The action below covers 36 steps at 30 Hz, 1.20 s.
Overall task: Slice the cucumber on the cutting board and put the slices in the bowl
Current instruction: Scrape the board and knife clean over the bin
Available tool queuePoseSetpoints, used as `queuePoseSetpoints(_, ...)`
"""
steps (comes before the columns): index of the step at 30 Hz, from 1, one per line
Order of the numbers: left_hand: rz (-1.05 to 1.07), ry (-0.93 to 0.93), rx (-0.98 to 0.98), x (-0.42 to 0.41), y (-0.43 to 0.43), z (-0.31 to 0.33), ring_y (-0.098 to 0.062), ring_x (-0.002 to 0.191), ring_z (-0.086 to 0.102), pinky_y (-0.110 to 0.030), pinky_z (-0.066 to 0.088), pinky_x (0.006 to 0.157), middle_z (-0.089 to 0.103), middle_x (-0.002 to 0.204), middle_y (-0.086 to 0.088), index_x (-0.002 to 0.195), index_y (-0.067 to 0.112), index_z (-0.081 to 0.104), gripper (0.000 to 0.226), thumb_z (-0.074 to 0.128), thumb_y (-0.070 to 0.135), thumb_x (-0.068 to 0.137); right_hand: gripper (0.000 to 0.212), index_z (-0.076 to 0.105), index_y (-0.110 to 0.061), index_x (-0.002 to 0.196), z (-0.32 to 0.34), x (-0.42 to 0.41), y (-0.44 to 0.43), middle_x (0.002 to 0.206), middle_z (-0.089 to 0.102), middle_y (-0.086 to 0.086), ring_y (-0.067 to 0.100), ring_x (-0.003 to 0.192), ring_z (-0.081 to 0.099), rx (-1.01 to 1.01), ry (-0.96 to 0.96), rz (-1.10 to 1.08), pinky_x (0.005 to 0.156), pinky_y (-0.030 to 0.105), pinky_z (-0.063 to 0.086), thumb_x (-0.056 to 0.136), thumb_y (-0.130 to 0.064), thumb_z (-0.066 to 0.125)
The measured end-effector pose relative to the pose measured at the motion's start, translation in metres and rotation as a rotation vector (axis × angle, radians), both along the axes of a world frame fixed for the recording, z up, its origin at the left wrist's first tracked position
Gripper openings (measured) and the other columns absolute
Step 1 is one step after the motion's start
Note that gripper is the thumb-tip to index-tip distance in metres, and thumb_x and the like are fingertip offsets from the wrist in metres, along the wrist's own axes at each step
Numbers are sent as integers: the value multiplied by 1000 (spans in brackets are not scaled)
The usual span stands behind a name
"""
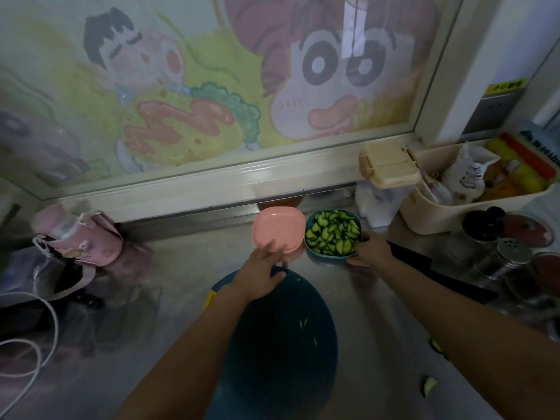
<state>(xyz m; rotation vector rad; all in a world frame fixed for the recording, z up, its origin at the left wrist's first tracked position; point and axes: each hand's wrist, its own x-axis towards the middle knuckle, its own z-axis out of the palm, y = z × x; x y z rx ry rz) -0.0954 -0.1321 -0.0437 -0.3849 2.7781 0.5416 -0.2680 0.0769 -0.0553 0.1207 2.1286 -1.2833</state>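
A teal bowl (pixel 313 252) filled with green cucumber slices (pixel 331 234) stands at the back of the steel counter. My right hand (pixel 371 253) grips its right rim, thumb on top. To its left is a pink plate (pixel 278 228) with nothing on it. My left hand (pixel 260 277) lies open over the far end of the dark blue oval cutting board (pixel 281 344), fingertips at the pink plate's near edge. Only a few tiny cucumber scraps (pixel 303 324) lie on the board. A black knife (pixel 448 277) lies on the counter behind my right forearm.
A cucumber end (pixel 429 386) lies on the counter at the front right. Jars and a shaker (pixel 509 256) crowd the right side, behind them a beige basket (pixel 424 213) and a lidded container (pixel 388 168). A pink pouch (pixel 88 241) and a white cable (pixel 39 328) are at the left.
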Motion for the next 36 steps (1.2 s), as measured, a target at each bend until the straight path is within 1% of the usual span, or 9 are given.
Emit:
queuePoseSetpoints(7, 0, -34, -117, -14, 12, -20, -39, 141, -10, -47, 9, 116, -8, 157, -9, 151, 16, 9, 66, 38, 43, 98, 30, 59, -3, 117, 19, -13, -18, 119, 61, 14, 25, 108, 58, -3, 72, 83, 88, 29, 44, 97, -18, 43)
queuePoseSetpoints(10, 86, -46, -95, -15, 17, -22, -37, 142, -9, -49, 13, 115, -8, 157, -12, 151, 15, 6, 65, 33, 44, 99, 36, 65, -1, 105, 31, -12, -10, 110, 64, 15, 28, 105, 57, 209, 230, 422, 84, 29, 39, 99, -25, 38)
queuePoseSetpoints(13, 132, -35, -4, -16, 16, -20, -34, 142, -10, -45, 14, 115, -12, 156, -12, 150, 14, 9, 63, 35, 40, 99, 30, 66, 1, 99, 30, -15, 3, 104, 65, 17, 25, 91, 58, 140, 268, 543, 74, 27, 34, 97, -18, 43)
queuePoseSetpoints(17, 157, 106, 65, -4, 23, -10, -31, 143, 6, -35, 13, 114, 4, 156, -13, 146, 13, 28, 53, 45, 29, 98, 20, 66, 6, 98, 45, 1, 34, 75, 66, 15, 15, 60, 62, -308, -147, 274, 67, 27, 53, 83, -7, 64)
queuePoseSetpoints(22, 222, 90, 35, 37, 40, -2, -26, 136, 30, -29, 23, 109, 27, 150, -14, 136, 7, 44, 48, 55, 25, 93, 29, 63, -8, 118, 65, 27, 103, 114, 64, 9, 21, 99, 59, 485, 508, 539, 86, 25, 43, 96, -14, 45)
queuePoseSetpoints(26, 402, -43, -95, 85, 31, -13, -29, 139, 22, -34, 22, 112, 28, 150, -16, 142, 9, 34, 72, 65, 38, 84, 27, 60, -7, 114, 41, 35, 164, 112, 63, 16, 29, 95, 60, 644, 493, 506, 77, 30, 45, 92, -10, 44)
queuePoseSetpoints(29, 604, -78, -91, 128, 26, -15, -36, 138, 21, -41, 22, 112, 18, 152, -19, 148, 8, 17, 89, 61, 51, 84, 41, 42, -1, 131, 22, 40, 193, 129, 50, 21, 33, 112, 52, 753, 494, 526, 88, 36, 44, 91, -8, 47)
queuePoseSetpoints(32, 581, -42, -71, 165, 32, -24, -34, 140, 14, -43, 18, 114, 12, 155, -15, 151, 16, 9, 77, 44, 52, 92, 56, 26, 2, 141, 12, 42, 201, 142, 35, 21, 33, 125, 42, 819, 540, 576, 99, 34, 38, 89, -5, 47)
queuePoseSetpoints(36, 510, -52, -128, 177, 35, -22, -34, 133, 28, -38, 26, 109, 32, 148, -14, 148, 19, 24, 61, 42, 44, 96, 39, 44, 0, 125, 10, 29, 196, 129, 45, 21, 34, 112, 51, 833, 552, 573, 91, 41, 47, 87, -4, 52)
